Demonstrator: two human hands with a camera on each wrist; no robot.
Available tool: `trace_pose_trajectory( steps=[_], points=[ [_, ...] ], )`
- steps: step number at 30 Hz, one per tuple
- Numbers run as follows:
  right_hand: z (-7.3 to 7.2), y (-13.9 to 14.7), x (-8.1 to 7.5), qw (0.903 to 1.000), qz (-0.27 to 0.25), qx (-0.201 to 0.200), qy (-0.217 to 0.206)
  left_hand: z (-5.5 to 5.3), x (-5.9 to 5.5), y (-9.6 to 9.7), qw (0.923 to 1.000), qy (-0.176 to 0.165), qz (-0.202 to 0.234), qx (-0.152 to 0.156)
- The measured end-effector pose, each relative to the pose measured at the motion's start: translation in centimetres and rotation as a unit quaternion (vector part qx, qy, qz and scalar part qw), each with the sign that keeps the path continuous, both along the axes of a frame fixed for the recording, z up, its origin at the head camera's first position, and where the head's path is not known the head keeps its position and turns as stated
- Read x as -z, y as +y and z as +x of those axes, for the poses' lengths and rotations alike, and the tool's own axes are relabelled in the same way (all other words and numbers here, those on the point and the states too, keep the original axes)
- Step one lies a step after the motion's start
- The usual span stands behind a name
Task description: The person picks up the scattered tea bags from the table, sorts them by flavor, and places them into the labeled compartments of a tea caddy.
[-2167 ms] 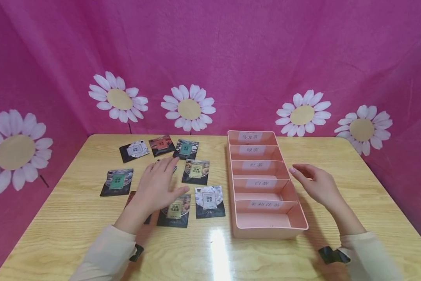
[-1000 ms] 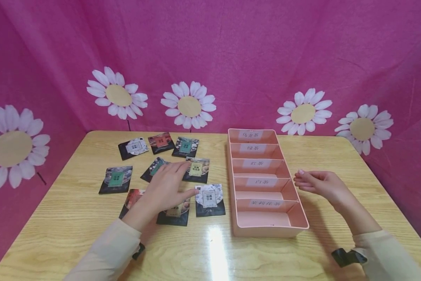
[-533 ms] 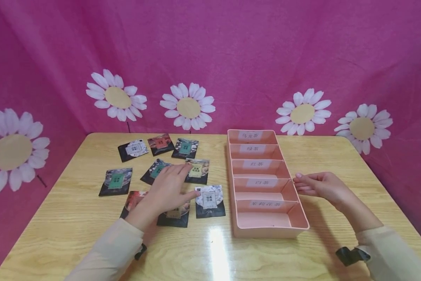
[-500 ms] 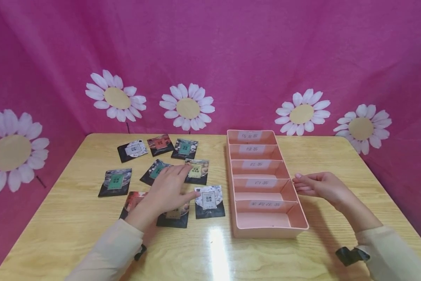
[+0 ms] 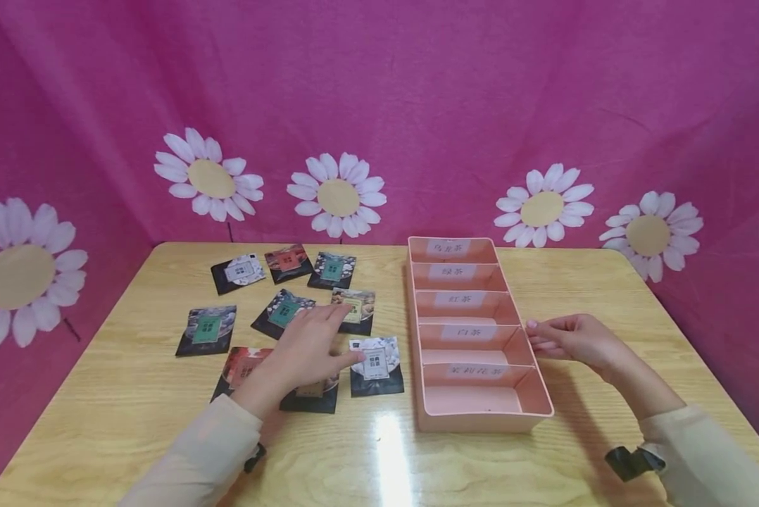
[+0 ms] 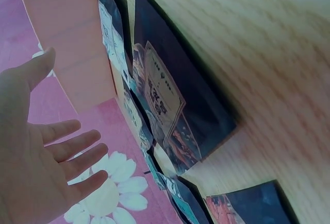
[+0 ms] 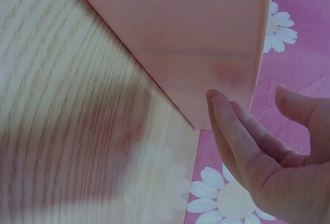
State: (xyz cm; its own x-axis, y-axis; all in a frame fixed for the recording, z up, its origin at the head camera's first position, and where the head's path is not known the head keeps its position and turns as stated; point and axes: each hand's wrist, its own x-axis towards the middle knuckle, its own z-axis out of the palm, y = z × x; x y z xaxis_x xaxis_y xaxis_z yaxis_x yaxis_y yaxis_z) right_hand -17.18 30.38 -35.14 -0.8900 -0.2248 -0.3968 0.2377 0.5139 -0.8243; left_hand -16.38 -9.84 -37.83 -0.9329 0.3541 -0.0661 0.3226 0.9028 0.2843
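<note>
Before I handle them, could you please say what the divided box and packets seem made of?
The divided box is probably satin plastic: thin, smooth walls, rounded corners. The packets look like matte laminated film, perhaps coated paper: flat, printed, showing little glare.

A magenta curtain [image 5: 443, 105] hangs behind the wood-grain table [image 5: 481, 466] — 5 big daisies [image 5: 337, 198] showing.

Plastic box [image 5: 481, 422]; glossy wooden table [image 5: 316, 461]

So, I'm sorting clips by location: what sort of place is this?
Probably a staged indoor tabletop setup: a magenta daisy-print fabric backdrop hangs behind a pale wood-grain table, which holds a pink five-compartment rectangular box. The wider room isn't shown.
</note>
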Motion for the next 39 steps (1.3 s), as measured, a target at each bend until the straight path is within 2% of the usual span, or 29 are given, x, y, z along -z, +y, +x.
trace_pose_trajectory(
  steps=[7,14,22,30,39],
  points=[
    [0.0,0.0,0.2,0.9999,0.011,0.001,-0.001,0.0,0.2,0.3,0.9999,-0.004,0.002,0.013],
    [0.0,0.3,0.2,0.9979,0.064,-0.007,-0.005,0.2,0.8,0.4,0.9995,0.005,0.005,0.030],
    [0.2,0.2,0.6,0.9987,0.047,-0.016,0.011,0.2,1.3,0.8,0.9996,0.002,0.000,0.030],
    [0.4,0.1,1.1,0.9990,0.041,-0.012,0.013,0.2,1.9,1.2,0.9992,-0.014,-0.013,0.034],
    [0.3,0.0,1.1,0.9978,0.054,-0.027,0.027,0.2,2.3,1.5,0.9985,-0.021,-0.029,0.043]
  ],
)
